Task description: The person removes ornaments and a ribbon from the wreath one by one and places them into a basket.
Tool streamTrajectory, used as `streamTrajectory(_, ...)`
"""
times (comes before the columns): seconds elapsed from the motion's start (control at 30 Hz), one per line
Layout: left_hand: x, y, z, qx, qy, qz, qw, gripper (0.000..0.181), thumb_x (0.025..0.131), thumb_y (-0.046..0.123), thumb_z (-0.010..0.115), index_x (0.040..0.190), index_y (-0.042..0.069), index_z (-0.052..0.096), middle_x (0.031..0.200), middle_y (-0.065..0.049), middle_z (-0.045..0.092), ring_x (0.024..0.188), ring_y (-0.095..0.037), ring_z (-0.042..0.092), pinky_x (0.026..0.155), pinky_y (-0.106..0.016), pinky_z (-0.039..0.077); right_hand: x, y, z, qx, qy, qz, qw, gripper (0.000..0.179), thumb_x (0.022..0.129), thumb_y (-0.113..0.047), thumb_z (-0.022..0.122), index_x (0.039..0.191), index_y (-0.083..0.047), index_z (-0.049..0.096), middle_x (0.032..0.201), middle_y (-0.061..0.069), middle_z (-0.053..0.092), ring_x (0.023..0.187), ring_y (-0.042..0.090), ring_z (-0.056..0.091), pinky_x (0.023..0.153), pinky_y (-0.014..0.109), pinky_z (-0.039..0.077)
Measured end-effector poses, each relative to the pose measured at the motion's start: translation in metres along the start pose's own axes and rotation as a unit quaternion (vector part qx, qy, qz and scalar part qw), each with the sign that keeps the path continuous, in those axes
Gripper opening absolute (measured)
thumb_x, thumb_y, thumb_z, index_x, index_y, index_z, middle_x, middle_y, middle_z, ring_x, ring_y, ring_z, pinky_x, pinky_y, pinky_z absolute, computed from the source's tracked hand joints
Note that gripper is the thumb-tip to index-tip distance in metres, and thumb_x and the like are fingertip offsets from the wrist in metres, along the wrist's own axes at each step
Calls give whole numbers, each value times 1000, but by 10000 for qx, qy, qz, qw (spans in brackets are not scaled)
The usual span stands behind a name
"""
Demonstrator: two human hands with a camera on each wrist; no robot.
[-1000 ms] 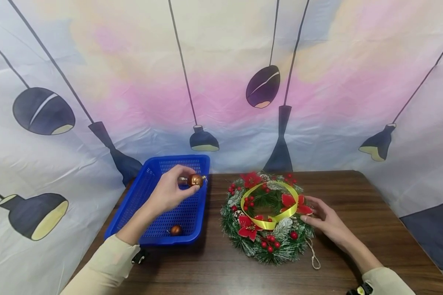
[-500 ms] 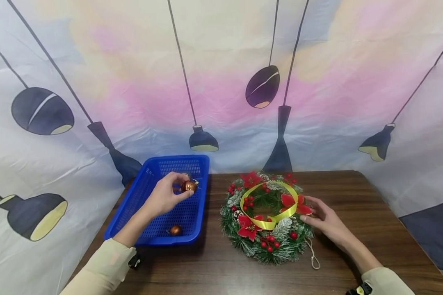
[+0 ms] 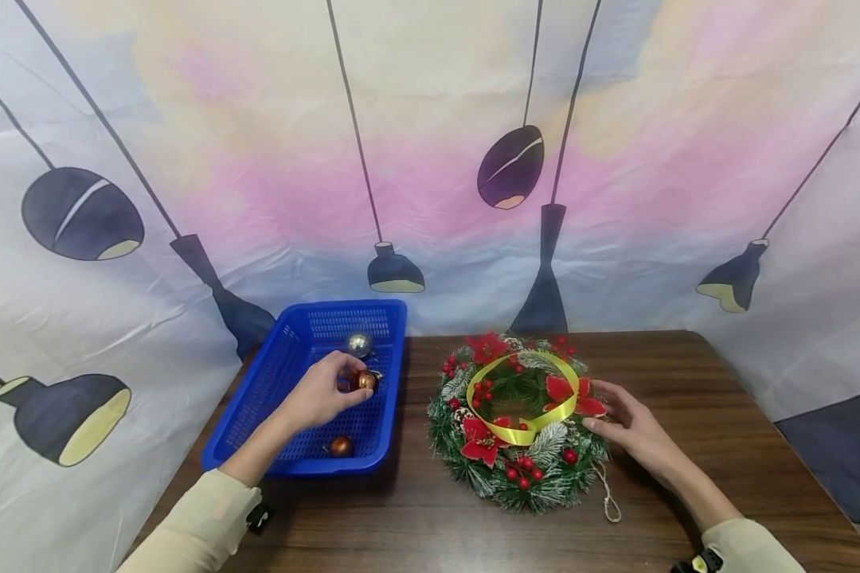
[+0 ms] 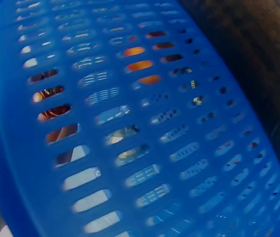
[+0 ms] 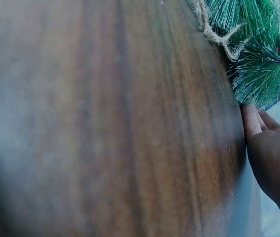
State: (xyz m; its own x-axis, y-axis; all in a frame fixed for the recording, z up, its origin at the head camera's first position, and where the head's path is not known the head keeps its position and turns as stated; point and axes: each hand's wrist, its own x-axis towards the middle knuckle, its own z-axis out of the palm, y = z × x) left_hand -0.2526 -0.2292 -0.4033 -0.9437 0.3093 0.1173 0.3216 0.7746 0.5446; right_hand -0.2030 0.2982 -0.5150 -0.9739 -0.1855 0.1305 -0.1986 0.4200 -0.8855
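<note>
In the head view my left hand (image 3: 324,391) reaches into a blue plastic basket (image 3: 218,446) and pinches a shiny copper Christmas bauble (image 3: 364,381) between thumb and fingers. Behind it in the basket sits a silver bauble (image 3: 359,344); another copper bauble (image 3: 340,446) lies near the front wall. The left wrist view is mostly the basket's slotted wall (image 4: 12,133), with orange glints behind it. On the right, my right hand (image 3: 634,426) holds the edge of a green Christmas wreath (image 3: 537,493), thumb by a red poinsettia (image 3: 573,395). Its fingers (image 5: 251,121) meet the needles in the right wrist view.
A loop of yellow ribbon (image 3: 523,437) lies on top of the wreath. From its right side a twine loop (image 3: 611,509) trails onto the brown wooden table (image 3: 430,533). A printed cloth backdrop (image 3: 444,199) hangs behind the table.
My left hand has moved down and slightly back toward me with the copper bauble, deeper into the basket, uncovering the silver bauble. The right hand and wreath have stayed put.
</note>
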Motion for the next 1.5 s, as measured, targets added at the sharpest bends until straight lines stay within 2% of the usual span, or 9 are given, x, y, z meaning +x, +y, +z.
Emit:
streamTrajectory(0.13, -2, -4, 4, -6, -177, 49, 9998, 37, 95, 26, 83, 122, 6, 69, 118, -10, 65, 110, -32, 66, 90, -52, 57, 0, 1, 0, 14, 16, -32, 10000, 68, 104, -23, 71, 162, -9, 38, 158, 27, 45, 135, 45, 53, 92, 24, 54)
streamTrajectory(0.33, -3, -7, 11, -25, -310, 143, 9994, 36, 94, 25, 84, 120, 5, 70, 111, -8, 65, 104, -27, 67, 85, -47, 58, 0, 3, 1, 14, 72, -92, 9999, 67, 103, -21, 72, 161, -10, 40, 156, 25, 48, 129, 31, 57, 92, 25, 54)
streamTrajectory(0.57, -5, -8, 17, 4, -390, 103, 9992, 35, 93, 24, 85, 118, 6, 70, 109, -6, 64, 101, -23, 66, 84, -44, 57, -1, 3, 1, 78, 41, -114, 9999, 68, 103, -21, 72, 161, -8, 39, 156, 27, 47, 136, 45, 52, 93, 23, 53)
streamTrajectory(0.8, -4, -10, 14, 70, -454, 177, 9988, 43, 94, 28, 84, 124, 2, 69, 115, -11, 65, 107, -29, 67, 89, -48, 58, -1, 2, 2, 85, 45, -72, 9999, 68, 103, -20, 72, 161, -8, 39, 155, 27, 48, 133, 41, 53, 92, 24, 54)
streamTrajectory(0.93, -4, -6, 5, 36, -235, 330, 9992, 45, 95, 28, 82, 127, 1, 68, 121, -15, 67, 112, -33, 66, 93, -52, 57, -1, 2, 2, 110, 35, -72, 9999, 68, 103, -21, 72, 161, -7, 39, 155, 27, 48, 135, 43, 52, 93, 23, 54)
streamTrajectory(1.1, -3, 8, -2, -28, 110, 596, 9982, 43, 96, 28, 81, 129, 4, 68, 124, -14, 68, 116, -31, 66, 96, -51, 57, -1, 2, 1, 107, 23, -91, 9999, 68, 103, -20, 71, 161, -7, 39, 156, 27, 47, 135, 45, 51, 92, 23, 54)
streamTrajectory(1.23, -2, 26, -4, -62, 258, 858, 9960, 43, 96, 27, 82, 131, 5, 69, 126, -12, 67, 119, -30, 67, 98, -50, 57, -1, 1, 1, 52, 41, -80, 9999, 68, 103, -21, 72, 161, -8, 39, 156, 27, 48, 132, 36, 55, 92, 24, 54)
streamTrajectory(1.4, -3, 53, -3, -200, 237, 1288, 9912, 42, 97, 26, 81, 132, 6, 69, 127, -8, 67, 119, -29, 67, 99, -47, 57, -1, 1, 1, 66, 34, -68, 9999, 68, 103, -21, 71, 161, -7, 39, 155, 27, 48, 125, 10, 57, 92, 25, 55)
streamTrajectory(1.5, -4, 67, 1, -303, 130, 1489, 9883, 40, 98, 26, 80, 132, 9, 69, 128, -5, 67, 117, -27, 67, 98, -45, 58, -1, 1, 1, 67, 34, -67, 9999, 68, 104, -21, 71, 161, -7, 38, 155, 27, 48, 126, 12, 57, 92, 25, 55)
